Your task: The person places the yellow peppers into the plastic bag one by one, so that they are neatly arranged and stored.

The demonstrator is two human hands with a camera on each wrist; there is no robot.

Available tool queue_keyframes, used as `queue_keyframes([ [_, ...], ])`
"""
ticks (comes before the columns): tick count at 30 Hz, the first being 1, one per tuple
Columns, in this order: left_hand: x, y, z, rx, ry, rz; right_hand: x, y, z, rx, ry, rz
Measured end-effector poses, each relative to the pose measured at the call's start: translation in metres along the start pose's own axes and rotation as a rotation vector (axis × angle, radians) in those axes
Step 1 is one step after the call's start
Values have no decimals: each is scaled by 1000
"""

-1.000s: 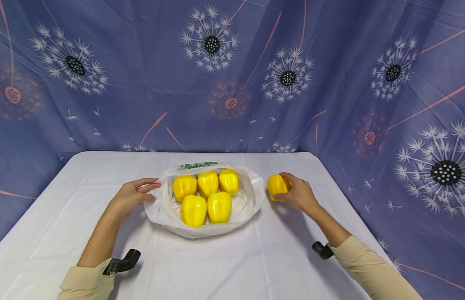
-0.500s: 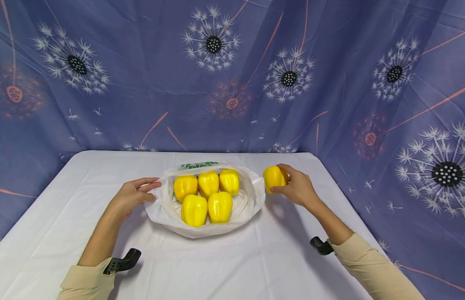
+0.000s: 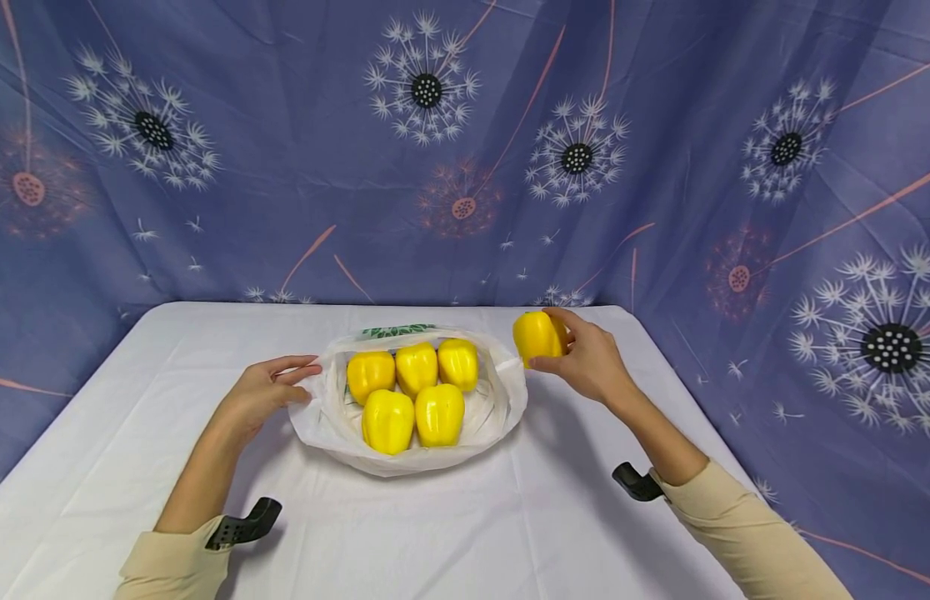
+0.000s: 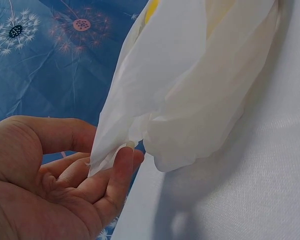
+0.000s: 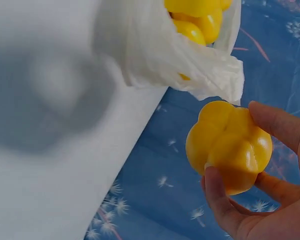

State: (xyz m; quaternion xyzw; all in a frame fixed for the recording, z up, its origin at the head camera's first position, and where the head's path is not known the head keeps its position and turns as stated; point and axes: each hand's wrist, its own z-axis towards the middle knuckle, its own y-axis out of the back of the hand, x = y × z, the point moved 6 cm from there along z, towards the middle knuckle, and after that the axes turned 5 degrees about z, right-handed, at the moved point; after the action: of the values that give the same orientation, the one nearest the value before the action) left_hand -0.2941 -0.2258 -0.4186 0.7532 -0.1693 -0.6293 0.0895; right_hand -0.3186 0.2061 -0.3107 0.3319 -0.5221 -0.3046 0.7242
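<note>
A white plastic bag (image 3: 405, 460) stands wide open on the table with several yellow bell peppers (image 3: 387, 422) inside. At the bag's left side, my left hand (image 3: 258, 396) pinches the edge; the left wrist view has the thumb in front of the thin plastic and fingers behind it. My right hand (image 3: 596, 362) grips another yellow bell pepper (image 3: 536, 337) between thumb and fingers, raised above the table just beyond the bag's right rim. In the right wrist view, the lobed end of this held pepper (image 5: 230, 150) faces the camera, close below the bag's edge.
A white cloth covers the table (image 3: 465, 533). Behind it and along the right side hangs a blue curtain (image 3: 300, 150) with a dandelion print. A green pattern (image 3: 397, 331) shows on the bag's far rim.
My right hand has lifted the bell pepper off the table and carried it up and left toward the bag's right rim. The left hand and the bag stay where they were.
</note>
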Motion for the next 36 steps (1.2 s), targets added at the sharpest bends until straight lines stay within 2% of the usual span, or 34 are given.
queue_keyframes([
  [14,-1,0,0,0,0,-6,39,-4,-6,-28,99,54],
  [24,0,-1,1,1,6,-14,58,-26,-16,97,85,104],
  [36,1,0,1,1,9,-14,78,-38,-22,108,130,107],
])
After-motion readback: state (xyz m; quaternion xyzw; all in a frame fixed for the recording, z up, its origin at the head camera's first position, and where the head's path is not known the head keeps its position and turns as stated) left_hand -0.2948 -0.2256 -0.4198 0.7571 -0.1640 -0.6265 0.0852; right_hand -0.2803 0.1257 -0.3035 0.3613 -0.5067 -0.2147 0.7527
